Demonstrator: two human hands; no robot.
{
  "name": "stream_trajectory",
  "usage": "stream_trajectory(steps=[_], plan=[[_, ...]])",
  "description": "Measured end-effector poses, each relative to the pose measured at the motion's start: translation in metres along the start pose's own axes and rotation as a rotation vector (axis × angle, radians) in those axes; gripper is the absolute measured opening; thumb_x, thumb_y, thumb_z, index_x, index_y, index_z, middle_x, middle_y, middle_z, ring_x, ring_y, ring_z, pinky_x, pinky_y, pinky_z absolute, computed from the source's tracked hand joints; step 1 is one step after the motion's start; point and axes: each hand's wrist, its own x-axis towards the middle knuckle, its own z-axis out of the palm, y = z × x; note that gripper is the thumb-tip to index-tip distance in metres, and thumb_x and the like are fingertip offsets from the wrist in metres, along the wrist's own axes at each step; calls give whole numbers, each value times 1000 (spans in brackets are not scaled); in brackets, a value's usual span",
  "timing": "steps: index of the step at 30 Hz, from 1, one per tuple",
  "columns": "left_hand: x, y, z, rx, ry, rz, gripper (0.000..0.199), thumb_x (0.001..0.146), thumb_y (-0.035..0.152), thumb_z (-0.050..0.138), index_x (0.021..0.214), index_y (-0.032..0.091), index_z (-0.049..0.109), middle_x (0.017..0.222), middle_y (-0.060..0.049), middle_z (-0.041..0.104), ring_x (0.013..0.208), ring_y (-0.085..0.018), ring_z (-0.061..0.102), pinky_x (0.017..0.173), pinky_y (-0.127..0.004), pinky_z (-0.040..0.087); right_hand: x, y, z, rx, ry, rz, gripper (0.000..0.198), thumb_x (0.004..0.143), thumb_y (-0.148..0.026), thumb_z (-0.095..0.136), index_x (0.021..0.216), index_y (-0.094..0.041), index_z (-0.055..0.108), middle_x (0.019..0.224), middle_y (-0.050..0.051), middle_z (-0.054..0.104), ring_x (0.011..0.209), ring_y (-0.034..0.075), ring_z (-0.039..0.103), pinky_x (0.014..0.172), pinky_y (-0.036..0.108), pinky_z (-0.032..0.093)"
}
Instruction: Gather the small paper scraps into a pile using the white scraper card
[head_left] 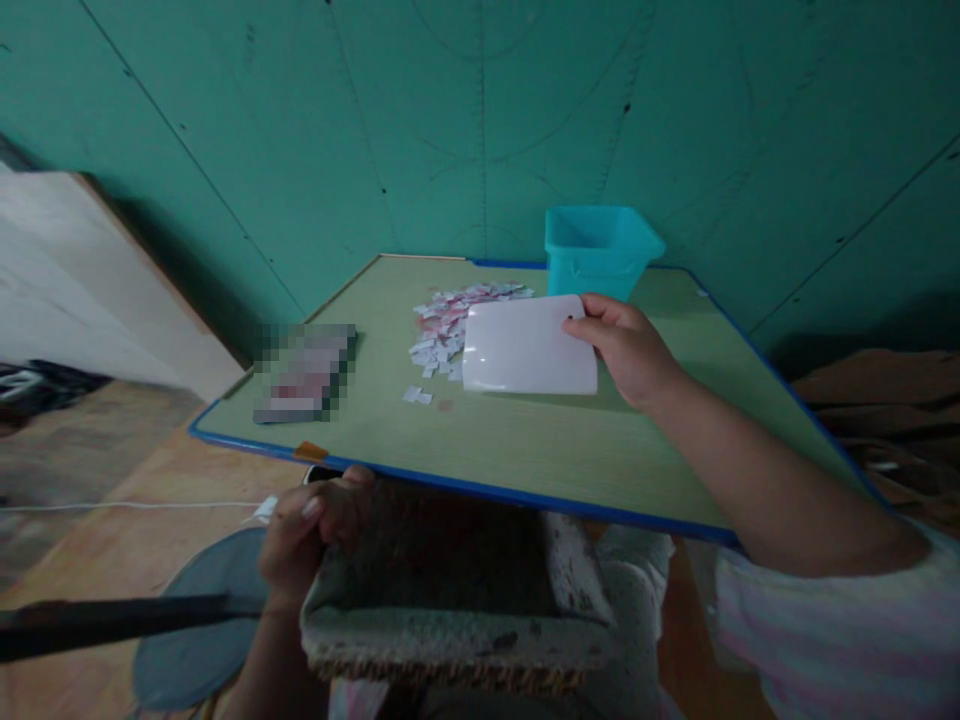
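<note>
My right hand [626,345] pinches a glossy white sheet [529,350] by its right end, thumb on top near a small dark hole. The sheet is over the table, its left end beside and partly covering a pile of small white and pinkish paper pieces [442,335]. Two or three loose pieces lie in front of the pile. Below the table's front edge, my left hand [319,525] is closed at the far left side of a cloth-lined wicker basket [450,645], seemingly around its rim. The basket's inside is dark.
A turquoise plastic bin [600,255] stands at the back of the blue-edged table [540,450]. A blurred-out flat device or picture [304,375] lies at the left. Behind rises a green wall [480,120]. A round grey stool seat [199,620] is at lower left.
</note>
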Motion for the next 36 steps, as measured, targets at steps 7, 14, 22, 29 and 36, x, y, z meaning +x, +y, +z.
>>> stream_trajectory(steps=[7,14,22,29,36], plan=[[1,0,-1,4,-34,18,29,71,29,48,44,19,50,37,2,52,38,-14,46,59,-33,30,-7,-1,9,1,-219,86,15,67,-21,56,81,-16,59,78,0,62,67,11,53,62,25,40],[2,2,3,17,-16,24,31,71,30,50,43,19,51,36,3,50,37,-14,44,54,-33,31,-6,-9,4,79,11,109,11,64,-20,51,75,-19,54,63,-2,54,51,10,47,48,23,35],[1,3,2,-15,-6,-31,29,70,30,51,43,19,53,37,3,51,35,-14,45,43,-33,26,6,2,-11,-264,302,-48,9,66,-26,47,70,-20,52,59,-2,47,54,11,42,47,24,30],[-1,0,-1,12,9,-19,27,70,29,49,45,20,52,38,4,52,37,-15,46,57,-34,30,2,0,-9,-243,179,-39,9,67,-27,46,70,-20,51,59,-2,48,54,12,43,47,25,29],[-1,2,-1,12,27,-43,28,70,30,52,43,20,52,37,3,51,36,-14,45,47,-33,29,5,4,-12,-357,228,-39,9,68,-27,45,68,-20,49,58,-2,46,54,12,41,47,26,27]])
